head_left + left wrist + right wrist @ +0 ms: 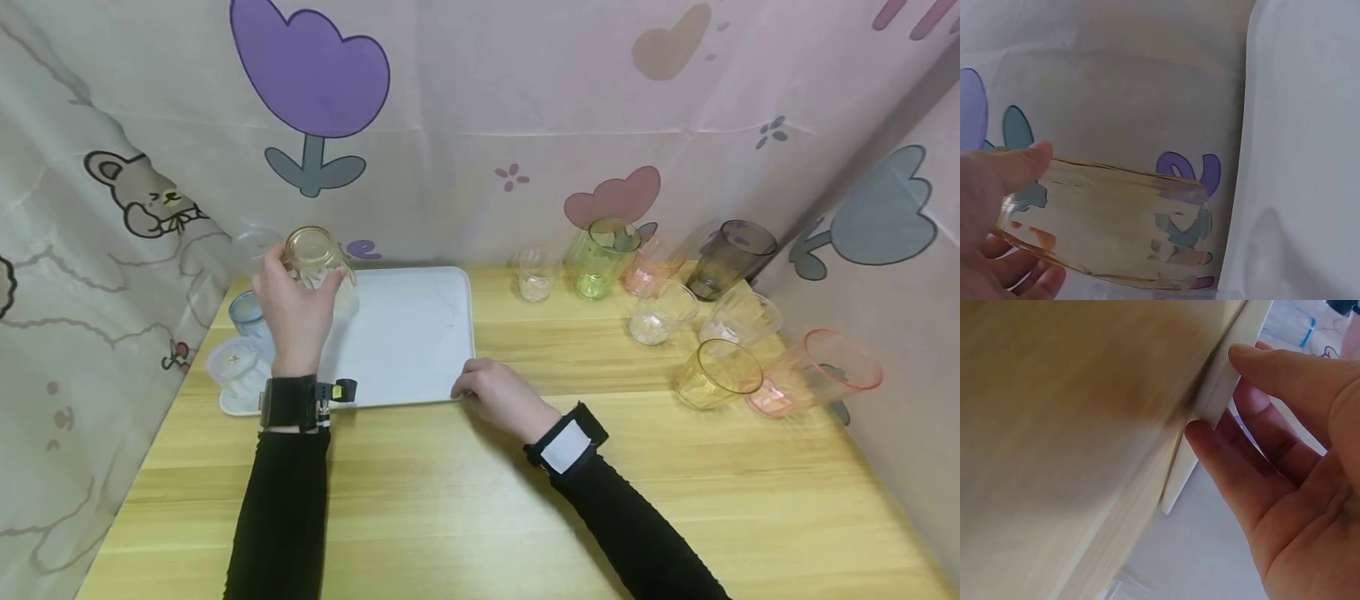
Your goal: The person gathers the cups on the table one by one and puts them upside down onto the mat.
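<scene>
My left hand [296, 321] grips a clear amber-tinted glass [313, 248] over the back left part of a white tray [408, 333]. In the left wrist view the amber glass [1110, 219] lies across the picture, its far end close beside the tray [1310, 125], with thumb and fingers on opposite sides. My right hand [510, 398] holds the tray's front right corner; in the right wrist view, thumb and fingers pinch the tray edge [1219, 387]. On the tray's left side stand a blue glass [251, 315] and a clear glass [238, 367], both partly behind my left hand and wrist.
Another clear glass [255, 243] shows behind my left hand. At the right stand several glasses: green [603, 258], small clear [535, 275], dark grey [727, 262], yellow [716, 379] and tall pink [813, 375]. A printed curtain [465, 100] borders the wooden table [420, 500].
</scene>
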The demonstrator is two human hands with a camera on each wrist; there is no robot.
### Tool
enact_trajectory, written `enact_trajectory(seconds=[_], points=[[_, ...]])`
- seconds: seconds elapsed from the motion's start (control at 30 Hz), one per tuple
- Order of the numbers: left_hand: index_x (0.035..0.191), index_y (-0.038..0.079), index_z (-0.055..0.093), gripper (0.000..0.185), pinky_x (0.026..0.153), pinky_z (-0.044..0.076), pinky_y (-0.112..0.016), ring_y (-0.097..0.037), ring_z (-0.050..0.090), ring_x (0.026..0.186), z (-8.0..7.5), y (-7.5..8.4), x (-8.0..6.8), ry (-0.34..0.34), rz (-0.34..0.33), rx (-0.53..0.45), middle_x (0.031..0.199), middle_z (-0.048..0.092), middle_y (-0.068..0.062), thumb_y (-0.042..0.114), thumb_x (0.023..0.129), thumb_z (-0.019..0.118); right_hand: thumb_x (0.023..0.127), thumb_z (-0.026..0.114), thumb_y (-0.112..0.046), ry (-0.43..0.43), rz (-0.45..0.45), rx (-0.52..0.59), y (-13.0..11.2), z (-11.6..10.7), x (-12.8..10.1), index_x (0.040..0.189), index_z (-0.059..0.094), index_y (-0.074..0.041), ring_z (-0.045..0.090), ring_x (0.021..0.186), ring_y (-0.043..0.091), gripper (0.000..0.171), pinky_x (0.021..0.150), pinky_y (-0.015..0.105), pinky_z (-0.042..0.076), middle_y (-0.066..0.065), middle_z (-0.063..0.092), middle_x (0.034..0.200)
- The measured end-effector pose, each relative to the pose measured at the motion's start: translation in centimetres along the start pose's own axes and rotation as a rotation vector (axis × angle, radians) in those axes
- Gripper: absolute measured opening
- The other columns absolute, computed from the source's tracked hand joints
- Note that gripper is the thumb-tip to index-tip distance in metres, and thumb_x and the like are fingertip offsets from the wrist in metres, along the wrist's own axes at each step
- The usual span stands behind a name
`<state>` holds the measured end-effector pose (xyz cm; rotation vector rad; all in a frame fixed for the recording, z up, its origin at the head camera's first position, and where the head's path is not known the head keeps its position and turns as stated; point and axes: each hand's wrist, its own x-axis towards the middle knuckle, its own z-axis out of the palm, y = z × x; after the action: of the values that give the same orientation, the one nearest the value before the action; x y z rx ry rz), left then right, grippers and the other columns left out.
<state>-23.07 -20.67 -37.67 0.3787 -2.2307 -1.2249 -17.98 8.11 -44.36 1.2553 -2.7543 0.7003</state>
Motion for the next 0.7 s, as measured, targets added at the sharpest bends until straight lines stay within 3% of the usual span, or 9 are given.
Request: enact_trajectory(seconds=[0.3,0.5,0.7], points=[[0.156,0.004,0.033,0.085,0.111,0.036,-0.051,-0.035,0.035,0.139,1.2,-0.7,2.2,-0.051,-0.085,0.104,0.156,0.045,-0.017,0.033,0.092,0.081,0.086,0.077,0.008,-0.009,0.006,-0.001,-0.1,0.1,0.1,0.096,0.082,-0.009,0.071,0.092,0.018,0.02,0.083,0.028,0.059,0.003,0.073,0.094],[0.161,0.002,0.024,0.09,0.121,0.029,-0.052,-0.037,0.026,0.15,1.7,-1.1,3.2,-0.107,-0.121,0.121,0.163,0.034,-0.023,0.034,0.095,0.076,0.085,0.076,0.009,-0.007,0.022,-0.001,-0.1,-0.1,0.1,0.096,0.082,-0.008,0.071,0.092,0.018,0.021,0.082,0.028,0.059,0.003,0.073,0.094],[0.162,0.001,0.02,0.092,0.119,0.031,-0.056,-0.038,0.025,0.151,2.2,-1.8,3.8,-0.124,-0.149,0.146,0.164,0.031,-0.024,0.035,0.096,0.075,0.085,0.075,0.009,0.001,0.002,-0.011,-0.1,-0.1,-0.1,0.095,0.081,-0.008,0.071,0.09,0.018,0.021,0.082,0.027,0.059,0.004,0.073,0.092]])
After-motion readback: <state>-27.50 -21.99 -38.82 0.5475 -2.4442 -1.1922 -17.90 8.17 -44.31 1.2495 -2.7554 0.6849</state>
